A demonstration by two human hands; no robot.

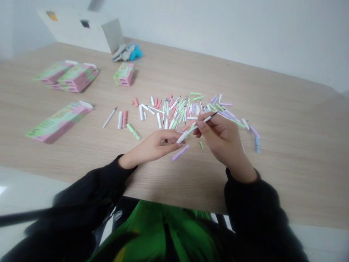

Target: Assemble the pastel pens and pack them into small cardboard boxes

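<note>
My left hand (160,144) pinches a white pen barrel (183,137) between thumb and fingertips. My right hand (222,140) is closed on a thin white pen refill (206,119) with a dark tip pointing up and to the right. The refill's lower end meets the upper end of the barrel; whether it is inside cannot be made out. Just below the fingers lies a purple pen cap (180,153), and a small green piece (201,145) is to its right. Beyond both hands spreads a loose pile of pen parts (181,107) in white, green, coral and purple.
Pink-and-green boxes (79,77) are stacked at the left, with a long one (58,122) nearer and a single box (124,74) further back. A lone refill (110,117) lies left of the pile. Behind are gloves (127,52) and a white carton (79,31).
</note>
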